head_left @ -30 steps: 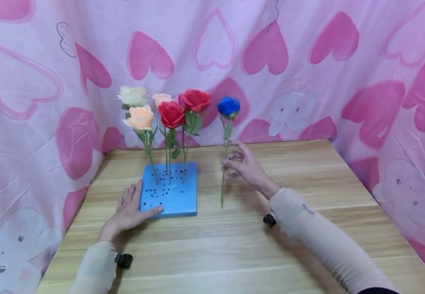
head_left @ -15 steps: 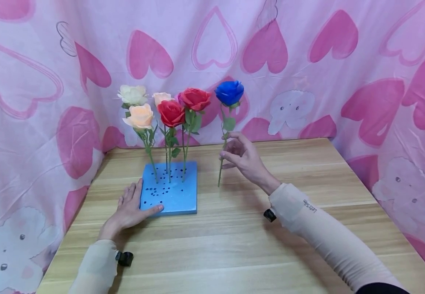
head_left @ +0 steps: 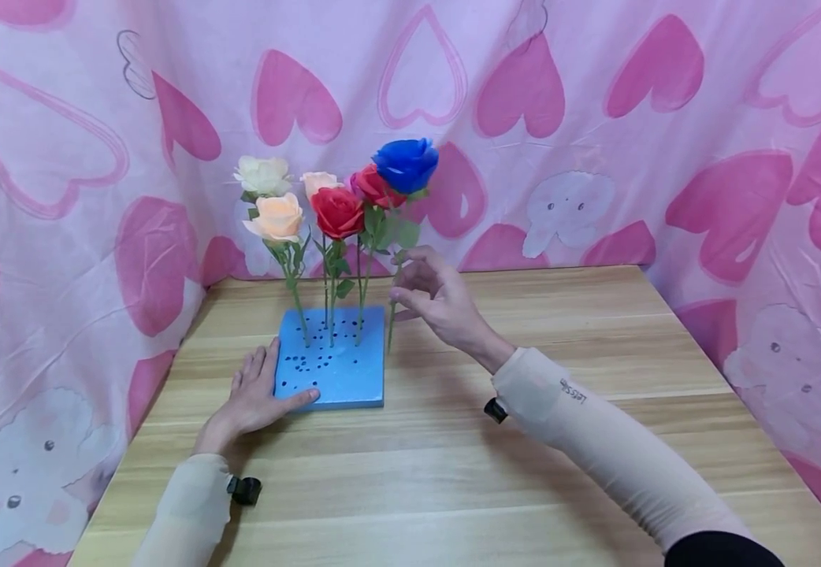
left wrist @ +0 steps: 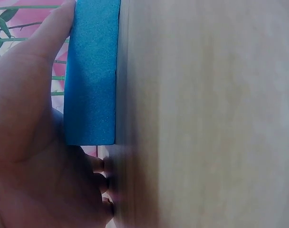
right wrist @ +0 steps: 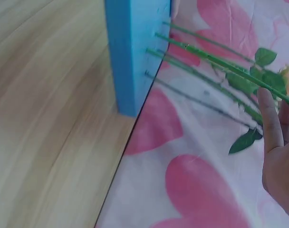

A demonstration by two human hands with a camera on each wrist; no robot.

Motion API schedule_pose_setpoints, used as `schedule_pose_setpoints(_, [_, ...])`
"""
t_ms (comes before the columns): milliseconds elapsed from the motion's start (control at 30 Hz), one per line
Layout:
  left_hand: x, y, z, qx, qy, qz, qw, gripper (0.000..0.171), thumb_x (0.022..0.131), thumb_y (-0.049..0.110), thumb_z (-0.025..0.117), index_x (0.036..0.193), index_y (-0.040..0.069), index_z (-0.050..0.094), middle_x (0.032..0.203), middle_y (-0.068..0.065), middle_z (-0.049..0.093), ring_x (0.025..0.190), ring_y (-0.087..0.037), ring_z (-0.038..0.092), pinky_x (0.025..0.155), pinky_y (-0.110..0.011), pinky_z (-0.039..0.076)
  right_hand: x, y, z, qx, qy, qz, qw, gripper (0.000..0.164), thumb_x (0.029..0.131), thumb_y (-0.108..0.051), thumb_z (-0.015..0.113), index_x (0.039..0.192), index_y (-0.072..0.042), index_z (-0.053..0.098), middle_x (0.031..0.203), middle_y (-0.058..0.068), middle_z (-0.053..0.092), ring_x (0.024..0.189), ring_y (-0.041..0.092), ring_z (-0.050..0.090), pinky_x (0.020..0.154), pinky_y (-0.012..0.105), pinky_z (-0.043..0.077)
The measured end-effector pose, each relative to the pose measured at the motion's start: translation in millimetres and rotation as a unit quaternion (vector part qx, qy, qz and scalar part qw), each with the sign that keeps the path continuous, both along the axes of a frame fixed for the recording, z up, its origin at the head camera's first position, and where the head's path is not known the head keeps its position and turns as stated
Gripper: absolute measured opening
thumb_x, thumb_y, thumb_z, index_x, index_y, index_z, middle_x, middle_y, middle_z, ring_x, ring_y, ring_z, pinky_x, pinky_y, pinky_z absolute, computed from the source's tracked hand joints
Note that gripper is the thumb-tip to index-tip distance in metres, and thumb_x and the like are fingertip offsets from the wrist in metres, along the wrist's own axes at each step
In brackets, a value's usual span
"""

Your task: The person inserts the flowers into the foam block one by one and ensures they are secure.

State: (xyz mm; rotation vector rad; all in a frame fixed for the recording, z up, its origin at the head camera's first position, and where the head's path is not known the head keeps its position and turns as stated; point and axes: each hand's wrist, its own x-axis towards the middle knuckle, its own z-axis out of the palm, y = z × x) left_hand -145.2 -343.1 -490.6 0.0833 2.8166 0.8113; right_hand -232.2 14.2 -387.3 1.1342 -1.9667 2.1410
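Observation:
My right hand (head_left: pixel 446 303) pinches the thin green stem of a blue rose (head_left: pixel 406 165) between thumb and fingers. The rose is upright, its bloom overlapping a red rose behind it in the head view. Its stem's lower end hangs by the right edge of a blue foam block (head_left: pixel 347 378) dotted with holes. In the right wrist view, the held stem (right wrist: pixel 220 62) passes at the thumb tip. My left hand (head_left: pixel 250 402) rests against the block's left side, fingers straight, thumb lying over the front corner. The left wrist view shows the block's side (left wrist: pixel 92 76) beside that hand.
Several artificial roses stand in the block: a white rose (head_left: pixel 263 175), a peach rose (head_left: pixel 276 218), a red rose (head_left: pixel 337 213) and others behind. The wooden table (head_left: pixel 524 488) ends at a pink heart-patterned curtain (head_left: pixel 588 47) at the back and sides.
My right hand has lifted the blue rose and carried it left, from beside the block to over its right edge. My left hand has stayed at the block.

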Motion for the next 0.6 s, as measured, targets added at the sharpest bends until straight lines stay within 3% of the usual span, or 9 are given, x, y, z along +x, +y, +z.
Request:
schedule_pose_setpoints(167, [-1.9,-1,-2.1,-0.001,-0.004,0.006,1.0000,0.135,0.095,0.076,0.072,0.178,0.004,-0.007,0.181,-0.037,-0.005,0.165,-0.063,-0.010,0.129,-0.081,-0.004,2.8,-27,4.2,0.006,-0.003,0.018,1.000,0.041,0.105,0.009,0.069,0.141,-0.002,0.053,0.106,0.021,0.068,0.094,0.030,0.077,0.072,0.064,0.068])
schedule_pose_setpoints(400, [-4.5,-1,-2.0,0.000,-0.007,0.011,0.9999,0.136,0.094,0.078,0.071,0.178,0.006,-0.007,0.181,-0.036,-0.005,0.166,-0.062,-0.010,0.129,-0.082,-0.004,6.6,-59,2.1,0.026,-0.004,0.030,0.999,0.046,0.105,0.007,0.070,0.147,-0.001,0.053,0.111,0.024,0.070,0.103,0.047,0.074,0.077,0.054,0.070])
schedule_pose_setpoints(600, [-3.9,0,-1.7,0.005,-0.014,0.016,0.9998,0.137,0.093,0.079,0.072,0.178,0.005,-0.007,0.181,-0.037,-0.005,0.166,-0.061,-0.010,0.129,-0.081,-0.005,9.7,-85,-4.8,0.037,-0.014,0.043,0.998,0.044,0.105,0.005,0.072,0.145,-0.002,0.055,0.111,0.021,0.071,0.102,0.038,0.075,0.078,0.051,0.071])
